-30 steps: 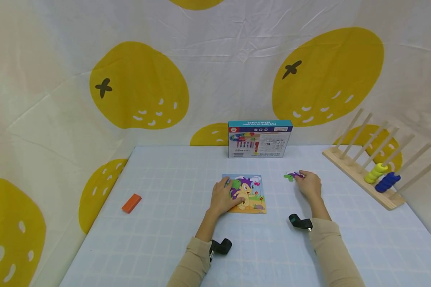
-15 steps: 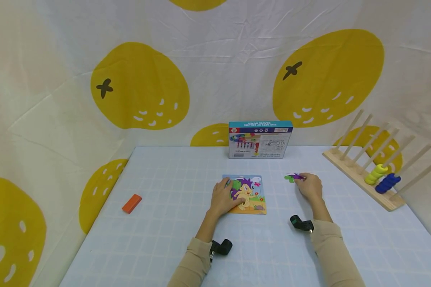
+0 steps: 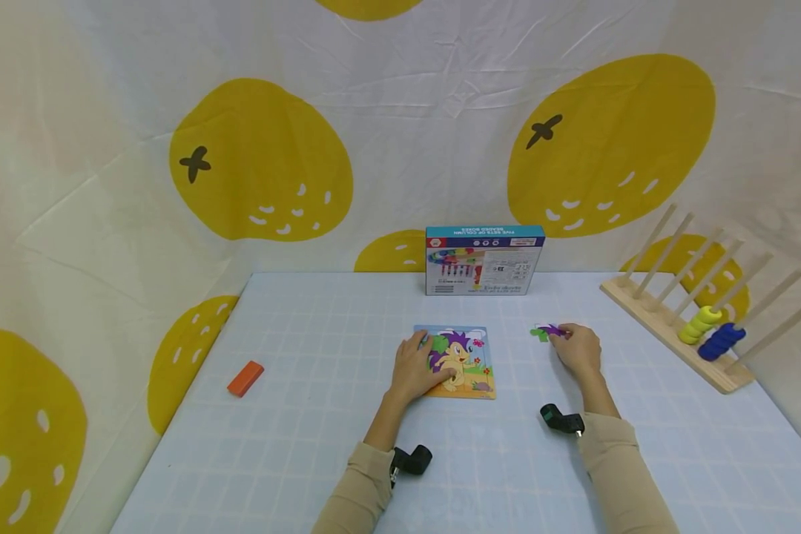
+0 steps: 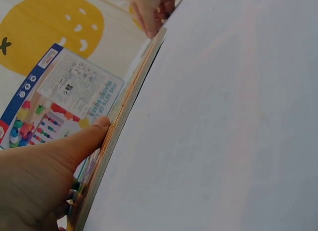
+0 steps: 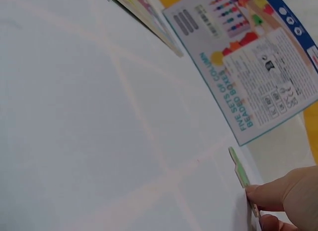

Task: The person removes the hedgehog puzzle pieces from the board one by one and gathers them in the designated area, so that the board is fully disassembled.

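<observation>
A square hedgehog jigsaw puzzle (image 3: 467, 367) lies flat in the middle of the table in the head view. My left hand (image 3: 411, 368) rests over its left side, fingers spread, thumb reaching across the picture. In the left wrist view the left thumb (image 4: 84, 141) touches the top of the puzzle board (image 4: 128, 109), seen from its edge. To the right of the board, my right hand (image 3: 578, 351) pinches a purple and green puzzle piece (image 3: 542, 333) by its right end. The right wrist view shows the piece (image 5: 240, 170) low over the table, between thumb and fingers.
A bead toy box (image 3: 483, 259) stands upright at the back of the table. On the right is a wooden peg rack (image 3: 667, 330) with yellow beads (image 3: 699, 324) and blue beads (image 3: 721, 341). An orange block (image 3: 245, 378) lies at the left.
My right hand has drifted very slightly right and nearer to me, with the puzzle piece still pinched. The left hand keeps its place on the puzzle.
</observation>
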The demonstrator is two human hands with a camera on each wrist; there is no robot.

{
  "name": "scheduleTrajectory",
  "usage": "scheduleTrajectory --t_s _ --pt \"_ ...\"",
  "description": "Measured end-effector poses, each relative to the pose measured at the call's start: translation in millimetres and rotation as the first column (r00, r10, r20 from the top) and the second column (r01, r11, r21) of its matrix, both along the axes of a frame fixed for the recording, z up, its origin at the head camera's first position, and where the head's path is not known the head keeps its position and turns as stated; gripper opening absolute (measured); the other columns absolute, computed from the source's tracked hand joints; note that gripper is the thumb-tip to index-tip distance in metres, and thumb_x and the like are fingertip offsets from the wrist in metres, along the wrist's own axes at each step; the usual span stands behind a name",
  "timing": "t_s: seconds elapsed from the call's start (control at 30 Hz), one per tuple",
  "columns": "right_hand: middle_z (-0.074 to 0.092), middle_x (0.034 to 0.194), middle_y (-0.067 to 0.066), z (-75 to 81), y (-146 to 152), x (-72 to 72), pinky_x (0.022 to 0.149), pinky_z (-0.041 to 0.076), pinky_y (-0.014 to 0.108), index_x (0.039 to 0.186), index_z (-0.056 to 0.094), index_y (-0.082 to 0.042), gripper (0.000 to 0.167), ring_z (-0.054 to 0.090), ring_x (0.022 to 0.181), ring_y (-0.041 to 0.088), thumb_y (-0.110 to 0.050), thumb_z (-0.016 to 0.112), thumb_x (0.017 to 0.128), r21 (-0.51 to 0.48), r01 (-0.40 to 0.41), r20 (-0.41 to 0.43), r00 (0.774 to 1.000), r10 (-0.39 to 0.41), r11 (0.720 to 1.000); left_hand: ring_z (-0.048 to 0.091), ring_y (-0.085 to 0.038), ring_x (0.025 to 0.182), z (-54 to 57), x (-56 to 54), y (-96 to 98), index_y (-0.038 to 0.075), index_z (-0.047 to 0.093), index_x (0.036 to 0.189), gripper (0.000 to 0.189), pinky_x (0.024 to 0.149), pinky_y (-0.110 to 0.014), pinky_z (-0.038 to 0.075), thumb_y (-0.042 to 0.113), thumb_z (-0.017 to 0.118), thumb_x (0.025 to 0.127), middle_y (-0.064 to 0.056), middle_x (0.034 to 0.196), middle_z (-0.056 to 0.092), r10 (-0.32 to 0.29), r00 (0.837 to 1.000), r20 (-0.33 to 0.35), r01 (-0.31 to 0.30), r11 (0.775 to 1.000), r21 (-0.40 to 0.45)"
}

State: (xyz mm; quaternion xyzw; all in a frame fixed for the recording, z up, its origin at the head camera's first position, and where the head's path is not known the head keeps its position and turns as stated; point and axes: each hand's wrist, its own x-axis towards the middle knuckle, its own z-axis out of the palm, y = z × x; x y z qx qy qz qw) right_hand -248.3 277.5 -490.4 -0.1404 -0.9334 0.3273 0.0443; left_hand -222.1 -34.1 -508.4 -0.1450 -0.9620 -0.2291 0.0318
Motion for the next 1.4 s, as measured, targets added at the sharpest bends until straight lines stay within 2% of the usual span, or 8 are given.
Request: scheduleTrajectory --t_s 0.43,0.57,0.67,0.8,1.0,1.1,1.23,1.4 --pt "0.059 0.102 0.028 -3.5 -2 0.2 0.076 0.041 0.049 0.118 0.057 0.010 0.039 0.052 0.089 0.038 -0.016 0.060 0.090 0.005 0.029 -0.049 0.998 -0.029 1.000 0.032 -0.031 0.136 -1.7 -1.6 0.1 0.001 0.046 0.137 0.083 0.113 -0.048 0.020 0.057 0.065 0.079 -0.015 0.146 0.037 0.000 1.000 0.006 0.000 1.000 0.004" --pt "0.057 0.103 0.026 -7.8 -5 3.3 0.078 0.040 0.049 0.121 0.057 0.007 0.037 0.050 0.092 0.038 -0.013 0.059 0.090 -0.043 0.061 -0.112 0.991 -0.066 0.997 0.033 -0.031 0.135 -2.2 -0.9 0.5 0.000 0.046 0.137 0.083 0.113 -0.048 0.021 0.056 0.065 0.079 -0.016 0.145 0.037 -0.003 1.000 -0.001 0.003 1.000 0.006" --pt "0.058 0.097 0.025 -12.1 -12 6.6 0.075 0.040 0.047 0.118 0.060 0.006 0.033 0.051 0.089 0.038 -0.009 0.060 0.088 -0.081 0.060 -0.222 0.972 -0.077 0.995 0.034 -0.032 0.135 -2.9 0.2 0.0 -0.001 0.047 0.136 0.082 0.112 -0.048 0.021 0.056 0.066 0.079 -0.016 0.145 0.037 -0.005 1.000 -0.001 0.005 1.000 0.009" --pt "0.062 0.088 0.023 -14.4 -28 8.6 0.068 0.042 0.036 0.111 0.064 0.006 0.030 0.056 0.080 0.033 -0.004 0.064 0.083 -0.100 -0.030 -0.354 0.935 -0.007 0.995 0.033 -0.031 0.135 -3.5 1.4 -1.3 -0.001 0.047 0.136 0.082 0.112 -0.049 0.021 0.056 0.065 0.080 -0.017 0.145 0.038 -0.009 1.000 -0.009 0.009 1.000 0.000" --pt "0.061 0.089 0.017 -10.8 -66 8.4 0.056 0.045 0.020 0.116 0.061 0.005 0.032 0.059 0.071 0.021 -0.006 0.065 0.086 -0.176 -0.257 -0.305 0.932 0.195 0.950 0.032 -0.030 0.136 -3.1 3.8 -2.1 -0.003 0.050 0.133 0.080 0.112 -0.050 0.022 0.056 0.065 0.080 -0.017 0.144 0.039 -0.002 0.999 -0.040 0.002 1.000 0.004" --pt "0.060 0.090 0.016 -9.7 -87 8.0 0.059 0.046 0.021 0.118 0.060 0.004 0.032 0.058 0.073 0.020 -0.006 0.064 0.088 -0.200 -0.353 -0.282 0.914 0.291 0.914 0.033 -0.031 0.136 -3.2 5.2 -1.8 -0.002 0.052 0.131 0.079 0.111 -0.049 0.023 0.057 0.065 0.080 -0.017 0.144 0.040 0.005 0.998 -0.065 -0.005 1.000 -0.008" --pt "0.061 0.086 0.014 -10.8 -113 6.7 0.062 0.047 0.024 0.115 0.061 0.006 0.031 0.059 0.073 0.021 -0.001 0.065 0.085 -0.179 -0.452 -0.323 0.866 0.382 0.874 0.036 -0.032 0.133 -3.7 6.4 -1.3 -0.001 0.056 0.128 0.076 0.110 -0.048 0.026 0.056 0.067 0.078 -0.018 0.141 0.043 0.017 0.995 -0.103 -0.017 1.000 -0.003" --pt "0.062 0.088 0.014 -10.8 -134 4.7 0.071 0.050 0.037 0.112 0.063 0.006 0.031 0.059 0.078 0.025 -0.003 0.068 0.082 -0.098 -0.477 -0.348 0.839 0.419 0.874 0.038 -0.032 0.130 -3.8 6.9 -1.1 0.002 0.058 0.126 0.070 0.110 -0.046 0.027 0.053 0.067 0.080 -0.018 0.138 0.045 0.022 0.993 -0.113 -0.019 0.999 0.027"
